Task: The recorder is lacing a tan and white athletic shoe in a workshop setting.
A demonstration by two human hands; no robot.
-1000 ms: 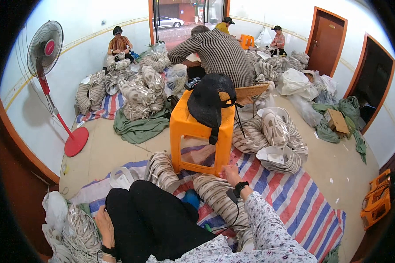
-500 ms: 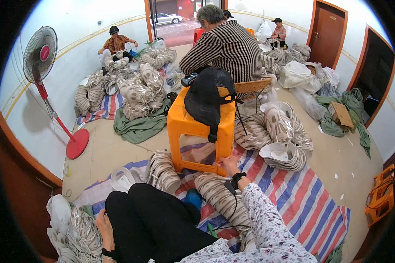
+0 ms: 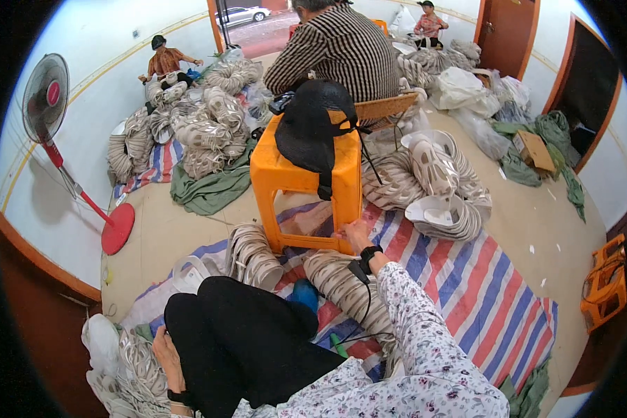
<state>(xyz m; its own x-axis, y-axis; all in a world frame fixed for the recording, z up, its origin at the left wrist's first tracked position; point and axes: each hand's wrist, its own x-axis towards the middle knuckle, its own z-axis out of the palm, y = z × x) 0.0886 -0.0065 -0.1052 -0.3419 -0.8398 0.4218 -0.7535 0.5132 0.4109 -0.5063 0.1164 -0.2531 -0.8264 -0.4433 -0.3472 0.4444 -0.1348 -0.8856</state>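
My right hand (image 3: pixel 355 235) reaches forward, its fingers closed on the lower front leg of an orange plastic stool (image 3: pixel 305 174). A black cap (image 3: pixel 315 132) lies on the stool's seat, its strap hanging over the front. Just below that hand lies a long bundle of nested beige cut-out pieces (image 3: pixel 341 282), possibly shoe uppers. My left hand (image 3: pixel 168 359) rests with fingers extended along the outside of my left thigh in black trousers, its fingertips partly hidden. Close to it are a pile of beige pieces (image 3: pixel 141 369) and a white plastic bag (image 3: pixel 102 341).
A striped tarp (image 3: pixel 460 306) covers the floor. Beyond the stool, a person in a striped shirt (image 3: pixel 348 52) sits facing away. Bundles of beige pieces (image 3: pixel 442 174) stand right of the stool. A red-based fan (image 3: pixel 118 228) stands left; another orange stool (image 3: pixel 602 285) lies right.
The whole view has shifted, so the stool and room sit higher and slightly left. My right hand stays at the stool leg, and my left hand stays by my thigh.
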